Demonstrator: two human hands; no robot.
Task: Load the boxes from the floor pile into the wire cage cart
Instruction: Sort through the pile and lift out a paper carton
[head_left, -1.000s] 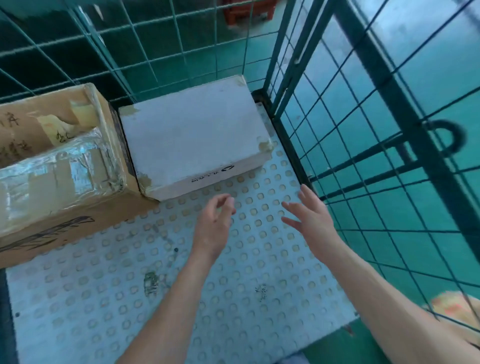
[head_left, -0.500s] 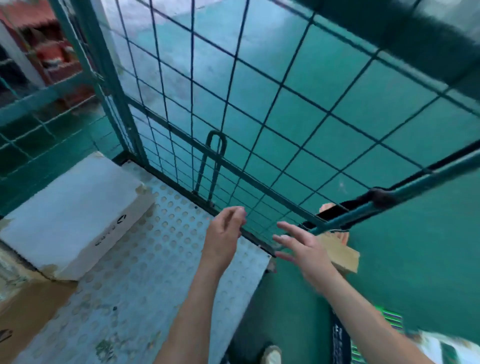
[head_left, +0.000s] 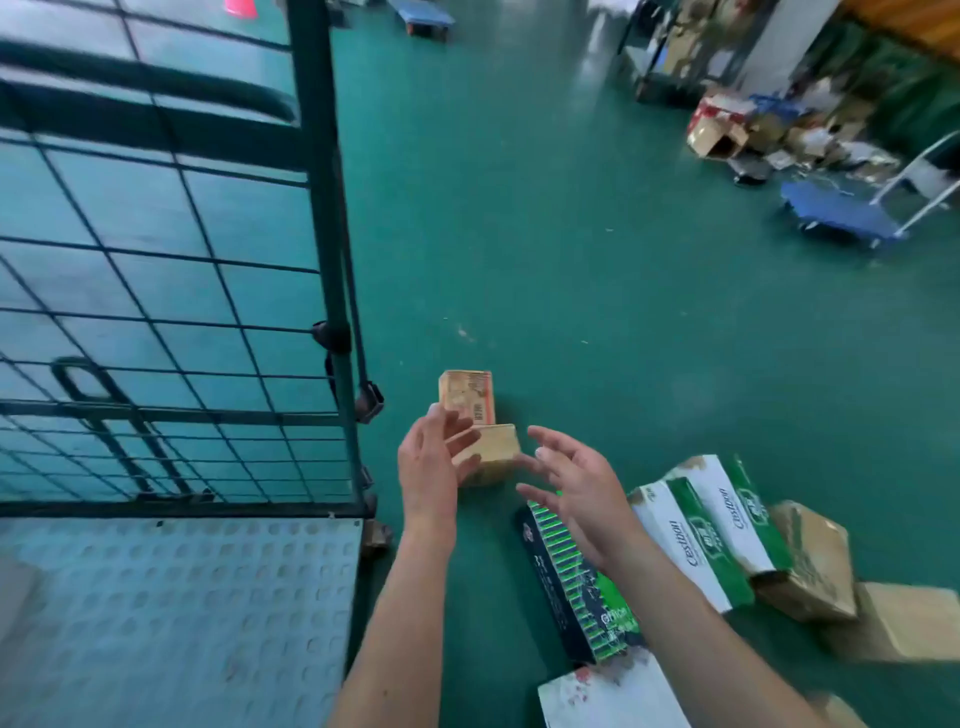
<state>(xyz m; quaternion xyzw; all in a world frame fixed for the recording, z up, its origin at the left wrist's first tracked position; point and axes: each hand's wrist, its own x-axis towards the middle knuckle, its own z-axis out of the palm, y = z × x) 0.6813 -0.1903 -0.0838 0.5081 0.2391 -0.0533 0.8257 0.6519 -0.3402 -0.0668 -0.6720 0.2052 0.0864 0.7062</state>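
Your hands have left the wire cage cart (head_left: 182, 597) and swung out over the floor pile (head_left: 800, 561): left hand (head_left: 428, 467) and right hand (head_left: 576, 488) hover with fingers (head_left: 553, 440) spread, holding nothing, over two small tan boxes (head_left: 496, 449) near its corner post (head_left: 322, 208) (green-and-white boxes (head_left: 711, 530) lie rightward). Open green floor (head_left: 571, 234) stretches beyond.

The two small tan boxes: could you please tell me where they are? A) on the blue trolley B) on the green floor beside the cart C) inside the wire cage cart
B: the small tan boxes stand on the green floor just outside the wire cage cart.
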